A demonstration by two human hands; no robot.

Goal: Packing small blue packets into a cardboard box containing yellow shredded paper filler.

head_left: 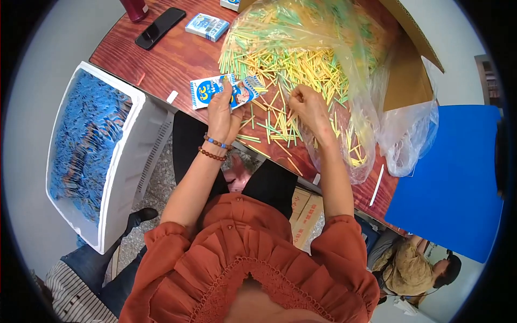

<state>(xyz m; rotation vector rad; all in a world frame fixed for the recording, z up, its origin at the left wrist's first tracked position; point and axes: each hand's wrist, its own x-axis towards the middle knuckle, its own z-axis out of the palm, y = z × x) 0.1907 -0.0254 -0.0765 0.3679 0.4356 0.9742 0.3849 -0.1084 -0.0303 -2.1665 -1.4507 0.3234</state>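
My left hand (pixel 219 116) is closed on small blue-and-white packets, fanned to both sides of the fingers. The left packet (pixel 200 93) lies flat in the grip. On the right, another packet (pixel 246 92) has short yellow sticks at its upper end. My right hand (pixel 311 110) is closed with the fingertips pinched together, above a loose pile of thin yellow and green sticks (pixel 307 67). Whether anything is in that pinch cannot be made out. The pile spills from a clear plastic bag (pixel 355 70), and several sticks lie scattered below it on the reddish wooden table (pixel 161 70).
Left of me stands a white foam box (pixel 141 116) filled with blue pieces. A black phone (pixel 160 28), a stack of packets (pixel 207 27) and a dark red bottle (pixel 134 9) sit at the far left. A blue panel (pixel 452 177) is at right. Two other people sit nearby.
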